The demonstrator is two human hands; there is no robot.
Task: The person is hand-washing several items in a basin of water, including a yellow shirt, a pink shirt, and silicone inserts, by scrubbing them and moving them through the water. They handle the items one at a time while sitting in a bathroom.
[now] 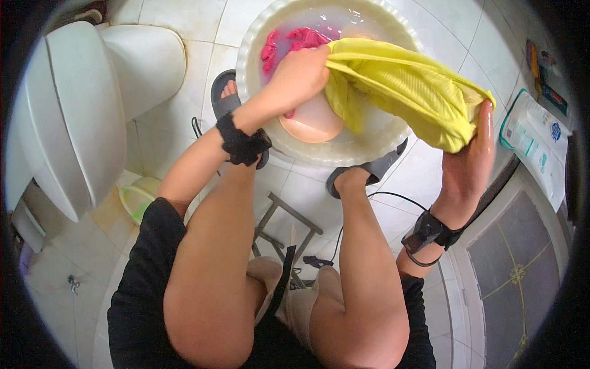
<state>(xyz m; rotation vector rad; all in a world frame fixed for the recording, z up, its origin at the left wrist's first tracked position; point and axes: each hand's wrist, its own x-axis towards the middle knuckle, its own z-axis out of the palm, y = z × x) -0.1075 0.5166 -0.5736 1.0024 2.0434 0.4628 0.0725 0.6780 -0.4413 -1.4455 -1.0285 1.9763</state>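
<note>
A wet yellow ribbed garment point(401, 78) is stretched over a round cream-coloured basin point(258, 25) with a scalloped rim. My left hand point(304, 69) grips the garment's near left end above the water. At its other end, beyond the basin's right rim, my right hand point(470, 157) holds the cloth; the fingers are hidden by fabric and the thumb lies along the edge. Bright pink cloth point(309, 39) floats in the cloudy water, which is tinted pink around it. Below my left hand, a pale peach rounded thing point(313, 122) sits partly under the water.
A white toilet point(143, 69) stands on the left, with a small pale green basin point(138, 198) below it. On the right are a white and teal printed packet point(537, 147) and a door panel point(511, 258). A folding-stool frame point(288, 212) and black cable point(401, 196) lie between and beside my legs.
</note>
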